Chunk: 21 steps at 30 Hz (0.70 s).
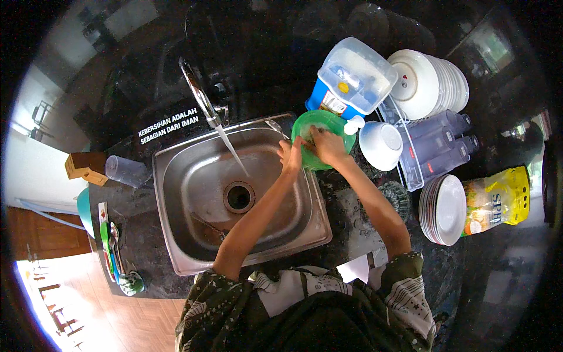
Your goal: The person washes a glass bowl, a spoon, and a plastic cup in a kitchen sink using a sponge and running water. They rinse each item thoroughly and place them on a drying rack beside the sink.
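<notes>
My left hand (290, 155) is at the near left rim of a green plastic bowl (316, 118), its thumb over the edge. The bowl sits past the sink's right rim. Inside it, my right hand (326, 145) points its fingers down at something small and dark; my fingers hide what it is and whether they grip it. Water (233, 149) runs from a chrome faucet (202, 94) into the stainless steel sink (184, 220). A metal utensil (206, 221) lies in the basin, and a spoon (275, 126) rests at its back right corner.
A lidded plastic container (356, 75), a white bowl (382, 145) and a dish rack (411, 163) with bowls and bottles stand right. Stacked plates (444, 211) and a yellow bag (497, 200) lie beyond. Left are a clear cup (125, 170), a cardboard box (85, 167) and several utensils (110, 246).
</notes>
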Each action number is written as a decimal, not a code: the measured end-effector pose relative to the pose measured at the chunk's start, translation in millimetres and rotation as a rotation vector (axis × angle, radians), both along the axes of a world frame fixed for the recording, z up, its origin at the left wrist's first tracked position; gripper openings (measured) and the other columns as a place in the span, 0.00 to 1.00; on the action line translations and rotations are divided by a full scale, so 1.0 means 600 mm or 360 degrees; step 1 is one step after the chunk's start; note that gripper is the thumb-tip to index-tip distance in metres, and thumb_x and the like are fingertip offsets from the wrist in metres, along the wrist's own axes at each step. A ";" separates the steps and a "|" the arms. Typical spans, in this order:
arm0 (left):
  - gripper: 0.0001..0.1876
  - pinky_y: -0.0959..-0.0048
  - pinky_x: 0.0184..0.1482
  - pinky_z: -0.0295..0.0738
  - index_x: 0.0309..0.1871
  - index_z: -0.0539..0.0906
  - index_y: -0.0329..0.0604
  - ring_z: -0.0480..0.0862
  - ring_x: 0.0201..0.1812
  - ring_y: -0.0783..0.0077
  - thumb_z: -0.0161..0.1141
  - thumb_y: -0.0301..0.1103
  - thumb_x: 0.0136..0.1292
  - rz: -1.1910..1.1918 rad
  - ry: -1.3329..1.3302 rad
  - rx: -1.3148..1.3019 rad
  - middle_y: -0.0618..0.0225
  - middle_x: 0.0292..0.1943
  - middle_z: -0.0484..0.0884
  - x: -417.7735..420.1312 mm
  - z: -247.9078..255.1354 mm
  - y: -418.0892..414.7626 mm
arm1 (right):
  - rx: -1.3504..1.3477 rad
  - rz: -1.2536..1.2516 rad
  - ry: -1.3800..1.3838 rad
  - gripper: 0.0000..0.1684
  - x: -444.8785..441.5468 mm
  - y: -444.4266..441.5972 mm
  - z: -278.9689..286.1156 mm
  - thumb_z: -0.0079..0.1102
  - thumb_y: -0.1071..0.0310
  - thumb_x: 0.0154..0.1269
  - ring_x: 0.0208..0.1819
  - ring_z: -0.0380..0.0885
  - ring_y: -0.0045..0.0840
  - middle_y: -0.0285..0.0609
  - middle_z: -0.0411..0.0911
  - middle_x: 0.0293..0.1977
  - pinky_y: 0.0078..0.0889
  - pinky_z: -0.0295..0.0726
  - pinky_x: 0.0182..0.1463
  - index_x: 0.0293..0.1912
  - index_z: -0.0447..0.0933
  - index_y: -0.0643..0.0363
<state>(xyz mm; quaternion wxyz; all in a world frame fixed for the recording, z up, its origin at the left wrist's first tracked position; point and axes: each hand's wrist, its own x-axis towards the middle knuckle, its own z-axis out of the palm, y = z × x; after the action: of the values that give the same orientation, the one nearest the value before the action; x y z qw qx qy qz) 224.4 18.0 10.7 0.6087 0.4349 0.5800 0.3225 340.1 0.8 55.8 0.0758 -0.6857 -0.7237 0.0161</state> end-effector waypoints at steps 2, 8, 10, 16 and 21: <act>0.31 0.59 0.57 0.48 0.44 0.65 0.35 0.51 0.56 0.53 0.52 0.54 0.45 -0.0081 0.0077 0.0019 0.53 0.50 0.56 0.003 -0.020 0.007 | 0.0136 0.0063 0.0052 0.24 0.003 0.001 -0.012 0.49 0.50 0.55 0.36 0.75 0.43 0.53 0.75 0.32 0.43 0.74 0.37 0.43 0.70 0.61; 0.33 0.57 0.58 0.45 0.44 0.62 0.31 0.51 0.57 0.54 0.51 0.54 0.44 0.0208 0.0242 0.0063 0.53 0.55 0.52 0.021 -0.005 0.007 | -0.0450 0.0043 0.0000 0.20 0.009 0.026 -0.021 0.49 0.56 0.55 0.36 0.75 0.43 0.53 0.75 0.32 0.42 0.75 0.37 0.42 0.69 0.60; 0.35 0.57 0.58 0.44 0.44 0.62 0.30 0.51 0.57 0.53 0.51 0.56 0.44 0.0186 0.0239 0.0084 0.54 0.55 0.52 0.019 -0.001 0.005 | -0.0502 -0.0023 -0.0043 0.20 0.008 0.028 -0.022 0.49 0.57 0.54 0.36 0.75 0.43 0.52 0.76 0.31 0.42 0.75 0.37 0.42 0.69 0.60; 0.33 0.62 0.52 0.55 0.45 0.63 0.34 0.60 0.51 0.59 0.43 0.60 0.54 -0.0004 0.0429 0.0559 0.56 0.51 0.59 -0.034 -0.054 -0.014 | -0.0332 0.0080 -0.0048 0.21 0.007 0.022 0.001 0.52 0.55 0.52 0.42 0.73 0.43 0.54 0.72 0.39 0.43 0.73 0.42 0.40 0.71 0.61; 0.27 0.77 0.30 0.64 0.37 0.68 0.39 0.69 0.28 0.74 0.33 0.57 0.63 -0.0025 -0.0225 -0.0122 0.65 0.29 0.70 -0.147 -0.043 -0.084 | 0.0319 0.0308 -0.0198 0.16 -0.044 0.065 0.069 0.51 0.55 0.53 0.39 0.74 0.40 0.49 0.74 0.38 0.45 0.73 0.39 0.36 0.73 0.57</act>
<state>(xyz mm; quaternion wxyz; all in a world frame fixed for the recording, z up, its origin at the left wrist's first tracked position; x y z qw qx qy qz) 135.9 -32.2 -15.3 0.6668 0.3919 0.5441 0.3251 313.7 40.0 97.0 0.0971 -0.6014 -0.7877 -0.0915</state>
